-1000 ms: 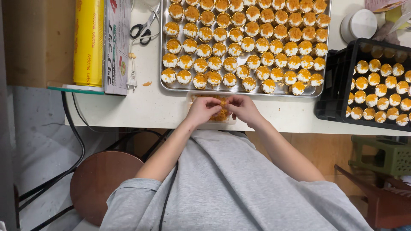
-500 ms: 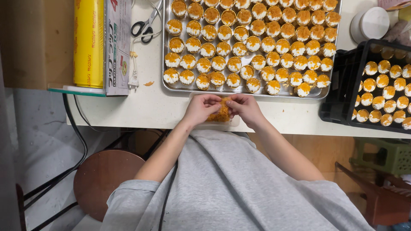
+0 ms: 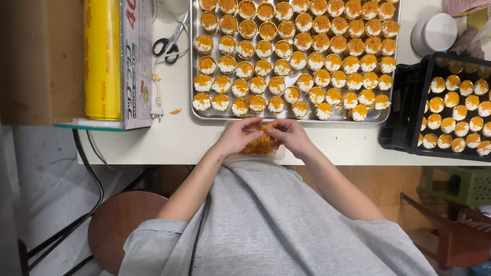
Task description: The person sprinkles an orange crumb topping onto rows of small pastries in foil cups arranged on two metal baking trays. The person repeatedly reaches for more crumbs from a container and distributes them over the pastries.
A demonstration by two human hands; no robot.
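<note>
Roll: yellow film roll [image 3: 102,59] stands far left in its box.
Left hand [image 3: 238,137]: fingers curled, pinching the orange shreds [image 3: 260,145] at the table edge.
Right hand [image 3: 289,135]: fingertips pressed together on the same heap.
Tray [image 3: 388,110]: topped cups just behind.
Crate [image 3: 406,112]: black, far right.

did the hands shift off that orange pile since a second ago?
No. Both the left hand and right hand stay on the orange pile, just below the metal tray's near edge; only the camera view drifts.
</note>
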